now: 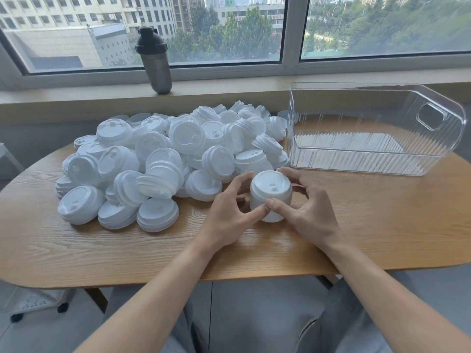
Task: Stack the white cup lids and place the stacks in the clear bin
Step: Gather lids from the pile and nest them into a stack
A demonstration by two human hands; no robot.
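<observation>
**Short lid stack held upright between both hands**

The stack of white lids [270,197], domed tops with a small sip tab, stands near the surface's [382,225] middle. The left hand [229,212] and right hand [309,212] curl round it, thumbs meeting in front. A loose lid pile [165,159] spreads toward the far left edge; the clear ribbed bin [369,164] sits at the far right.

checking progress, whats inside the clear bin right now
No lids show inside the clear bin; only the wooden table shows through its floor. The stack of lids stands outside it.
</observation>
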